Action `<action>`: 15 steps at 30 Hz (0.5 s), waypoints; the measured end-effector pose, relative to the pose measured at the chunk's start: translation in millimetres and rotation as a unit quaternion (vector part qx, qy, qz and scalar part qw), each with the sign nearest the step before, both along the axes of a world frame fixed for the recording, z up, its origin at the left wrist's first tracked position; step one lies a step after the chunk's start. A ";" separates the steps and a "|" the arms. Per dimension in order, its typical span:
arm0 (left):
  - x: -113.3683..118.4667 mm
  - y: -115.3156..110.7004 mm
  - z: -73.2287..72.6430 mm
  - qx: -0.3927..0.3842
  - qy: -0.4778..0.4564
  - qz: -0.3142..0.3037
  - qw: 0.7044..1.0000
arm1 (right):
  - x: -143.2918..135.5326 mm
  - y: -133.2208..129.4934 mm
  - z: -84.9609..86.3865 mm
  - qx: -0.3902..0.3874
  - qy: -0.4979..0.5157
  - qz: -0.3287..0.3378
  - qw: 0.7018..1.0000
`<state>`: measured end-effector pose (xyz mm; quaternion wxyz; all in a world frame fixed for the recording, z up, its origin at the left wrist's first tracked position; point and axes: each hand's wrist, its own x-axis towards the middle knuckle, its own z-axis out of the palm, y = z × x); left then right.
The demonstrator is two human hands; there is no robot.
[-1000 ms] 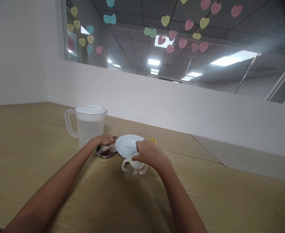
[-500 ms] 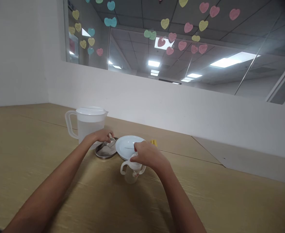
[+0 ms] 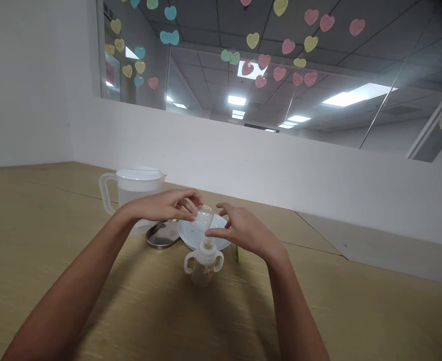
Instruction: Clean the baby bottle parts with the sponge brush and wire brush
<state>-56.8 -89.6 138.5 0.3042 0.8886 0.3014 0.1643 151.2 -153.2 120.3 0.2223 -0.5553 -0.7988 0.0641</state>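
My left hand holds a clear, dome-shaped cap by its left side, above the white plate. Just to the right of the cap is my right hand, its thumb and fingers apart with nothing between them. Below the cap stands a baby bottle with two white handles, a white collar and a clear nipple on top. The round metal tray lies left of the plate, partly under my left hand.
A lidded translucent pitcher with liquid stands behind my left wrist. Something thin and yellow-green is below my right hand. A white wall rises behind the table.
My left hand has lifted the clear cap from the metal tray and moved right. My right hand has let go of the bottle's top and moved right, opening and uncovering the nipple.
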 end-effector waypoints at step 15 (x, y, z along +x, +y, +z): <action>25.4 3.1 -19.7 0.005 0.071 -0.046 0.996 | 0.2 7.8 -4.0 -0.019 0.004 0.090 0.996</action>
